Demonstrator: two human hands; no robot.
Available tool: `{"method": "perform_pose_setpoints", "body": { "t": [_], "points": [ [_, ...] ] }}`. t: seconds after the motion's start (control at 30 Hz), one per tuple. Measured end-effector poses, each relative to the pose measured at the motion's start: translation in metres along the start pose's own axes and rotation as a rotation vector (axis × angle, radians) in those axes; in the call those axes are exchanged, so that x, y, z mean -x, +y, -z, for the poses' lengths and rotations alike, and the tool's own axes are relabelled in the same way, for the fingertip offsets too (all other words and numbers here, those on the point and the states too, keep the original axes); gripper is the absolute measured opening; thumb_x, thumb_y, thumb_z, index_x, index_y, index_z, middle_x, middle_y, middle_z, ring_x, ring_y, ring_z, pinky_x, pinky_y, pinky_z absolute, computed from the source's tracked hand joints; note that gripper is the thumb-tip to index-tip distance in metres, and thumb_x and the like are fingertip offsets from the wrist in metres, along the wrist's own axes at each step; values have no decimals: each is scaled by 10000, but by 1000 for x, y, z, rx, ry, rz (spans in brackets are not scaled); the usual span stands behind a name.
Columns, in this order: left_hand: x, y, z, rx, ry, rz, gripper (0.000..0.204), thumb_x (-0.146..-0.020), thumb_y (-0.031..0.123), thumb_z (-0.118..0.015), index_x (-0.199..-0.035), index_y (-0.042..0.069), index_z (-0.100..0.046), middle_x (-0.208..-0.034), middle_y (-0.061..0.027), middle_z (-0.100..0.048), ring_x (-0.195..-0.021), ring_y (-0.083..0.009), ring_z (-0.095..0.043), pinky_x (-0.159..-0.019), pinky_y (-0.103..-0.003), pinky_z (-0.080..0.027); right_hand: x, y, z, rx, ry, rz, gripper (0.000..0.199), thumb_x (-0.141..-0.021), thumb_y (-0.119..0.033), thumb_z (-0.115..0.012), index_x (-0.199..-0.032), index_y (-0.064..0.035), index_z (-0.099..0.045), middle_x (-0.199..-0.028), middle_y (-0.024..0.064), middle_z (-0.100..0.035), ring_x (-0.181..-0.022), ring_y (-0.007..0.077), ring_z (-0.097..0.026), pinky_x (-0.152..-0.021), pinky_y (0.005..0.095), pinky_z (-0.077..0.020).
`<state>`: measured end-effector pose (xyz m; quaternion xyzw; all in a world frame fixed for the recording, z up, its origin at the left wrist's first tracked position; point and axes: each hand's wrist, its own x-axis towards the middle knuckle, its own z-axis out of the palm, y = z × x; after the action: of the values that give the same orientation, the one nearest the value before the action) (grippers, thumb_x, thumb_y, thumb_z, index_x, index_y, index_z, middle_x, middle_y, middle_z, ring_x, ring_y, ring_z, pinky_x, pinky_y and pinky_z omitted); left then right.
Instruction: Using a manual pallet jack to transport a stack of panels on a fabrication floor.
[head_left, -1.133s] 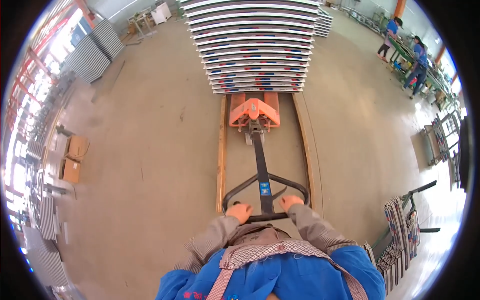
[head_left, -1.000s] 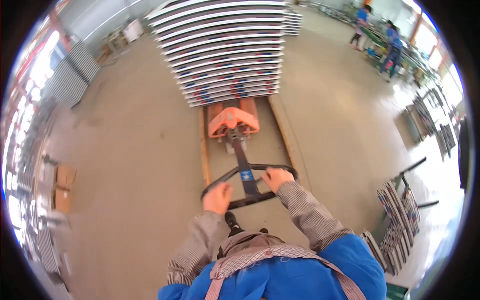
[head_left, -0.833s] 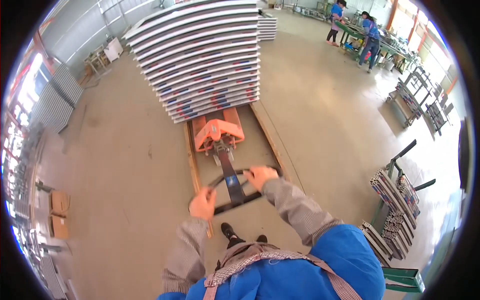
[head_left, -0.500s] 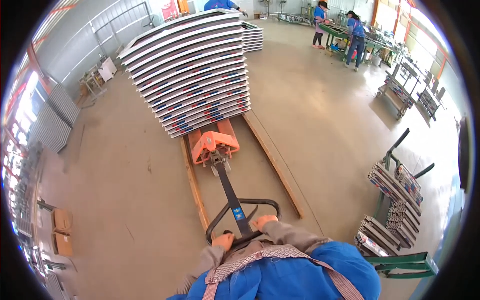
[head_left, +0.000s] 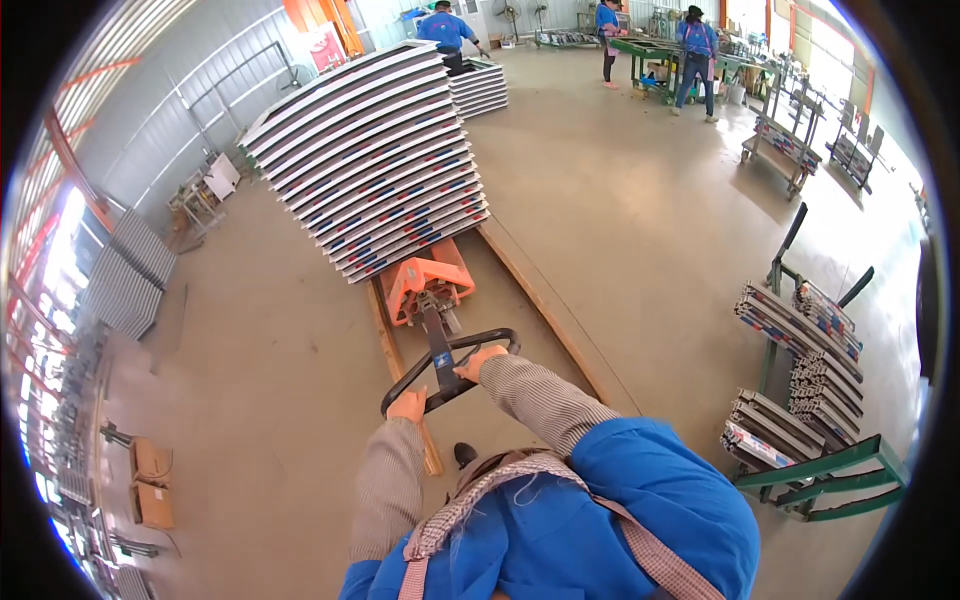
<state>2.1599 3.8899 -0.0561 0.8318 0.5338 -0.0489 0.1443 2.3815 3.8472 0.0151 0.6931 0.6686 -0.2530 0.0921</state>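
An orange pallet jack [head_left: 428,277] stands ahead of me, a tall stack of white-edged frames [head_left: 375,165] resting over its forks. Its black loop handle [head_left: 508,337] is tilted away from my body. My left hand [head_left: 408,404] is closed around the near left part of the loop. My right hand [head_left: 479,362] grips the handle close to the central shaft, its fingers partly hidden. Both arms are stretched forward. Wooden rails lie on the floor either side of the jack, the right rail [head_left: 540,305] and the left rail [head_left: 393,365].
A green rack [head_left: 840,480] of metal profiles stands at the right. Cardboard boxes [head_left: 152,482] sit at the left. Behind the stack a person [head_left: 447,32] bends near a lower pile of frames [head_left: 480,90]. Two more people stand by a green workbench [head_left: 640,47] at the far right.
The handle has swung away from my body, toward the stack, and my arms have straightened with it. My hands stay on the handle. My view has shifted, showing more of the far person.
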Motion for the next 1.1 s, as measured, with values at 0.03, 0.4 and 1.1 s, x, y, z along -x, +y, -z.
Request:
{"method": "perform_pose_setpoints", "body": {
  "t": [0.03, 0.4, 1.1],
  "points": [
    [3, 2, -3, 0, 56, 24, 620, -864, 463, -230, -731, -3, -617, -713, -177, -601, -727, -334, -588, -700, -416, -449, 3, 0, -3, 11, 13, 11, 635, -843, -573, -221, -1063, -98, -580, -1072, 68, -576, -1003, 211, -541, -826, 357, -421],
    [31, -5, -4, -46, -12, 1, 629, -875, 459, -193, -843, 9, -630, -795, -186, -614, -778, -326, -597, -722, -424, -459, 18, -22, -20, 89, -98, -72, 602, -868, -536, -176, -1164, -136, -514, -1157, 55, -526, -1044, 197, -512, -846, 358, -417],
    [228, -26, 3, -23, -40, 23, 577, -878, 449, -217, -890, 39, -623, -801, -157, -622, -771, -310, -602, -696, -416, -468, 188, -133, -88, 154, -133, -56, 471, -895, -446, -159, -1163, -200, -459, -1099, 62, -538, -986, 215, -545, -803, 362, -449]
  ]
}}
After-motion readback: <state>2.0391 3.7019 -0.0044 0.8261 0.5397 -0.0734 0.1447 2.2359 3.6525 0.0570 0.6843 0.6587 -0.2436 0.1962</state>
